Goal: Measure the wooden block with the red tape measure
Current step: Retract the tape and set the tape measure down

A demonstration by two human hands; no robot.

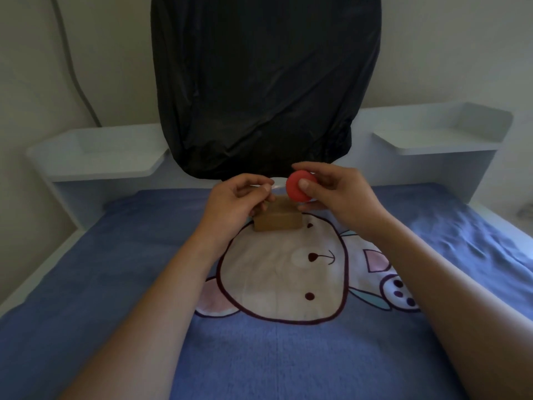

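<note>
A tan wooden block (278, 220) lies on the blue bed sheet (115, 255), at the top of a cartoon animal print. My right hand (334, 194) holds the round red tape measure (297, 187) in the air just above and behind the block, thumb pressed on its face. My left hand (236, 200) pinches the end of the pale tape (278, 186), a short length of which is pulled out to the left of the case. My left fingers hide the block's upper left corner.
A large black bag (265, 82) hangs over the headboard right behind my hands. White headboard shelves stand at left (95, 157) and right (441, 134). A grey cable (75, 67) runs down the wall at left.
</note>
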